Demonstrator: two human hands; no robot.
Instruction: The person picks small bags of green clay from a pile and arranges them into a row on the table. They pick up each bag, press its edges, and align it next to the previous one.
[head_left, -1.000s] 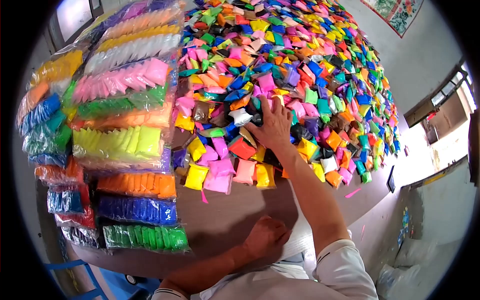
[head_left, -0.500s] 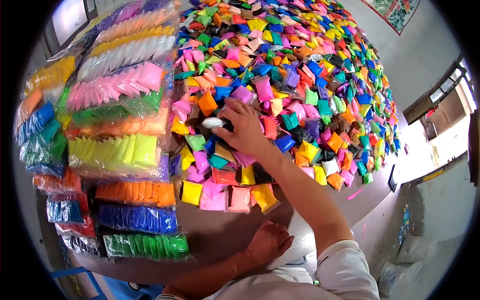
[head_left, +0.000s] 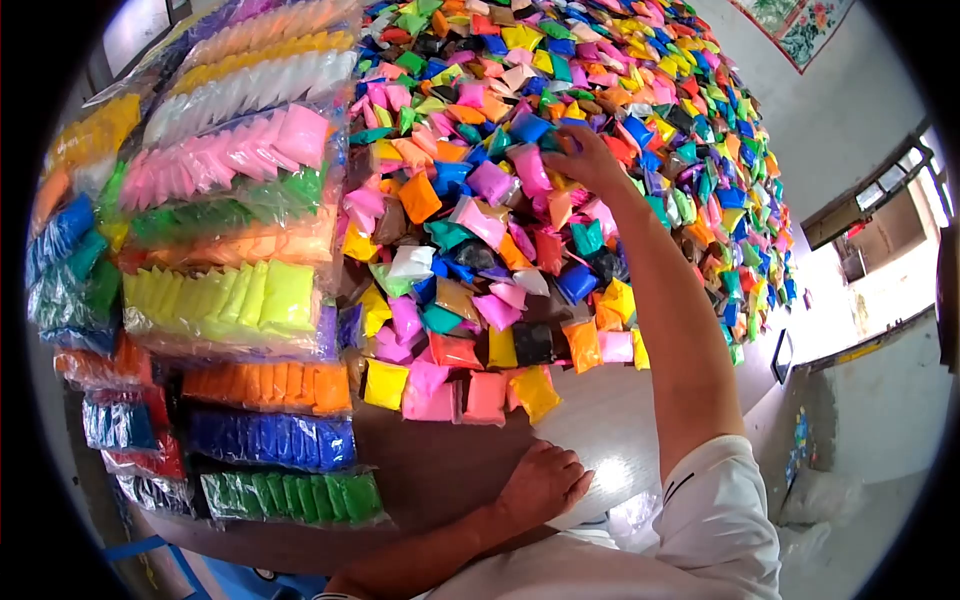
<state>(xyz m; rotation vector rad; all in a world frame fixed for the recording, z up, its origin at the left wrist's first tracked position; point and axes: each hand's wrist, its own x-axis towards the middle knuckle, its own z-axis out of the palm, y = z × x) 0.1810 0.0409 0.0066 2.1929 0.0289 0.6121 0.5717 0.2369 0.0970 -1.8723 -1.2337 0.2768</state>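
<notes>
While the bare right hand (head_left: pixel 585 158) hangs over a wide heap of small, many-coloured plastic packets (head_left: pixel 640 75), a puffy bright-pink plastic packet (head_left: pixel 529 170) lies just to its left — so near the thumb that I cannot tell whether they touch. That pink packet's long axis runs away from the person, its far end leaning slightly left, so it lies across the thumb's line. A glossy blue pillow-shaped packet (head_left: pixel 528 127) sits just beyond it, and a squarish mauve packet (head_left: pixel 491 184) on its left side. The right hand's fingers are bent (whether they grip anything is hidden).

Well apart, the bare left hand (head_left: pixel 545 483) is loosely curled at the near part of the brown desk (head_left: pixel 435 460), its palm out of sight; a yellow-orange plastic packet (head_left: pixel 535 393) lies beyond its knuckles. Of the two, the right is much nearer the pink packet.
</notes>
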